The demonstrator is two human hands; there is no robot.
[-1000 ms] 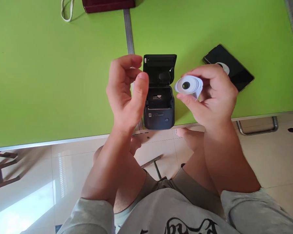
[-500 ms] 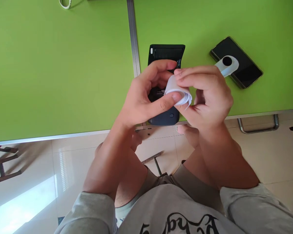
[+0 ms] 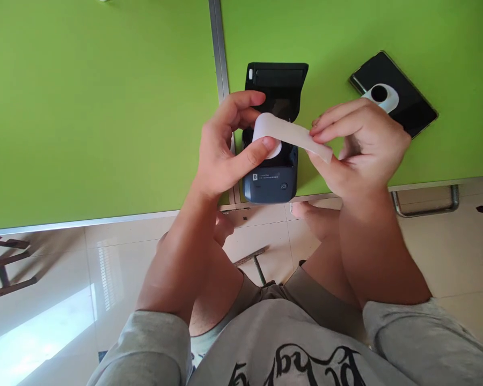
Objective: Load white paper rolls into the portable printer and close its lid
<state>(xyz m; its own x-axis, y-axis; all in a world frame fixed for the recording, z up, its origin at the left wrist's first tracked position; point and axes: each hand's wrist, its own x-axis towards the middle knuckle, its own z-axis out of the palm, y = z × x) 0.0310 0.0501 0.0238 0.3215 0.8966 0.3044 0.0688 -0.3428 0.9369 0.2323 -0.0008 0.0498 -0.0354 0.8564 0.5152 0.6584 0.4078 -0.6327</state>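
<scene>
A white paper roll (image 3: pixel 264 127) is held between the thumb and fingers of my left hand (image 3: pixel 229 145). From it a strip of paper stretches to the right, its loose end pinched by my right hand (image 3: pixel 366 142). Both hands are closed on the paper. Beneath the roll sits a dark blue label printer (image 3: pixel 269 185) with its black lid (image 3: pixel 276 80) raised at the back. A round power button shows on its front top. The roll and my left hand hide part of the printer's inside.
Right of the printer, a black phone (image 3: pixel 402 88) lies on the green table (image 3: pixel 104 118), with a white object with a dark round centre (image 3: pixel 380 95) over its lower left part. A metal seam strip (image 3: pixel 220 48) runs along the table. The table's front edge is close to the printer.
My right hand has moved right, drawing a strip of paper off the roll. My left hand has shifted slightly left with the roll, and more of the printer's front shows.
</scene>
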